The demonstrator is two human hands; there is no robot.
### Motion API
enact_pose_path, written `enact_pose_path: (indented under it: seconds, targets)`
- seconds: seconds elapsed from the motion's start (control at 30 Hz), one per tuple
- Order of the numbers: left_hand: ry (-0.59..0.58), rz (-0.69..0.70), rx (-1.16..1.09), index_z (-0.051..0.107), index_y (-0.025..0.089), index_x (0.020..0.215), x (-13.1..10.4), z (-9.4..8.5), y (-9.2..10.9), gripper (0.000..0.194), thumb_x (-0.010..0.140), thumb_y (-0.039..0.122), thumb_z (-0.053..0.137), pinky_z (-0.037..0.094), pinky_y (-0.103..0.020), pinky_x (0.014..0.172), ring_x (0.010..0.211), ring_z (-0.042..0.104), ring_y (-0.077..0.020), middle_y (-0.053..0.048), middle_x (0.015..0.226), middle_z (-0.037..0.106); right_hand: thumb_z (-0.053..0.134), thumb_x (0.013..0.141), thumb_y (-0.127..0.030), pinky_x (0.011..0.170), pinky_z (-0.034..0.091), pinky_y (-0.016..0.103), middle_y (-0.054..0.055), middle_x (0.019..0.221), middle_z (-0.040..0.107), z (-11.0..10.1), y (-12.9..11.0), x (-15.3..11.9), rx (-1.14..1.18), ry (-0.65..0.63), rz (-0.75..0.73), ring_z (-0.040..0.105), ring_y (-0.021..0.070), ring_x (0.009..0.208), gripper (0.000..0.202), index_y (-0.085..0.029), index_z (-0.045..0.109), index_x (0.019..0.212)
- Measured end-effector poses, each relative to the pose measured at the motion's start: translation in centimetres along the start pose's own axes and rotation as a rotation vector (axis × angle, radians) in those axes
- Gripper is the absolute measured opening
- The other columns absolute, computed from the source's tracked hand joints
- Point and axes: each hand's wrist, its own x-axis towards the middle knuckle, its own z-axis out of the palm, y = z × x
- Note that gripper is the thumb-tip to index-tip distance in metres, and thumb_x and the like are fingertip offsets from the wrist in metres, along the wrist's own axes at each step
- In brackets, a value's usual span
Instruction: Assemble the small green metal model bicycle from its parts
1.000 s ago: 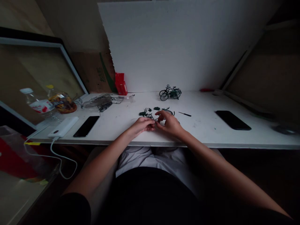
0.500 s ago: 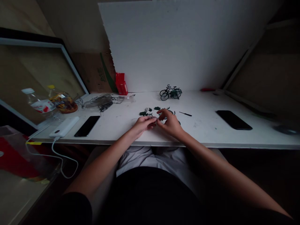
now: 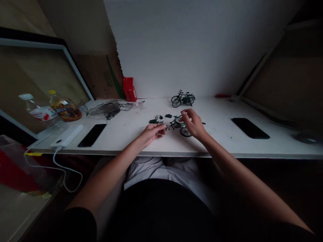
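Observation:
My left hand (image 3: pixel 152 133) is near the table's front edge, thumb and fingers closed on a small thin dark bicycle part, mostly hidden by the fingers. To the right, my right hand (image 3: pixel 193 124) hovers over a model bicycle wheel (image 3: pixel 185 131) and a dark green bicycle frame (image 3: pixel 176 122). Its thumb and forefinger are bent together; whatever is between them is too small to see. Beyond the left hand lie small green pieces (image 3: pixel 152 121) and another green piece (image 3: pixel 168 115). The dark end of a thin tool (image 3: pixel 204 123) shows beside the right hand.
Assembled model bicycles (image 3: pixel 183 99) stand at the back. Left are a red box (image 3: pixel 130 89), clear packaging with part frames (image 3: pixel 106 109), bottles (image 3: pixel 66 111), a white power bank (image 3: pixel 67 136) and a phone (image 3: pixel 92 135). A second black phone (image 3: pixel 250 128) lies right.
My right hand has moved right and away from my left hand, uncovering the frame and wheel and covering most of the thin tool. My left hand has stayed nearly in place.

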Motion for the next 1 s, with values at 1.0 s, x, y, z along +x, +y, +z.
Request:
enact_pose_path:
  seconds: [1.0]
  targets:
    - [-0.004, 0.053, -0.115, 0.077, 0.011, 0.097, -4.1, -4.6, 0.8, 0.028, 0.078, 0.026, 0.089, 0.06, -0.032, 0.083, 0.097, 0.08, -0.0262, -0.015, 0.099, 0.082, 0.062, 0.094, -0.033, 0.074, 0.053, 0.032, 0.011, 0.095, 0.081, -1.6, 2.0, 2.7, -0.214, -0.109, -0.052, 0.073, 0.0243, 0.084, 0.026, -0.015, 0.08, 0.098]
